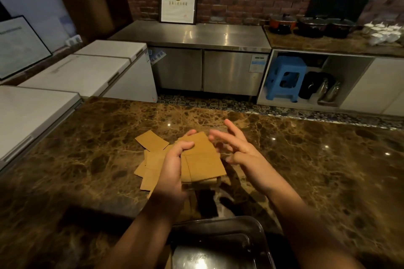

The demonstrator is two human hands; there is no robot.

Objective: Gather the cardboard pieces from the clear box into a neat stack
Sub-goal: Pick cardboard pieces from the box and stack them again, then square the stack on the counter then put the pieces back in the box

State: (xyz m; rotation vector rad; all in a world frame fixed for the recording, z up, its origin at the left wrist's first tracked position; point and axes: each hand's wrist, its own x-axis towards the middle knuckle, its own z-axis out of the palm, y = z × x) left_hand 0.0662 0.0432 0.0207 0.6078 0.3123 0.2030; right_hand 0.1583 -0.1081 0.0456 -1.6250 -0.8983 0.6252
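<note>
Over the brown marble counter (306,159), your left hand (172,168) holds a fanned bunch of cardboard pieces (203,159), fingers curled over their left edge and thumb pressed on top. The held pieces overlap unevenly, corners not yet squared. Your right hand (238,148) hovers just beside their right edge, fingers spread and slightly bent, holding nothing; motion blur makes it hard to tell whether any fingertip touches the cardboard.

More loose cardboard pieces (150,159) lie flat on the counter to the left of and under your left hand, scattered and overlapping. One piece (152,140) sits apart at the far left, tilted.

Clear box (218,244) stands at the near edge of the counter, between your forearms, close to your body. Dim; its contents cannot be made out.

Beyond the counter: white chest freezers (87,72) on the left, a stainless steel worktop cabinet (196,37) against the brick wall, a framed certificate (178,6) standing on it. To the right, dark pots (310,25) on a counter, a blue plastic stool (285,77) in the open shelf below.
</note>
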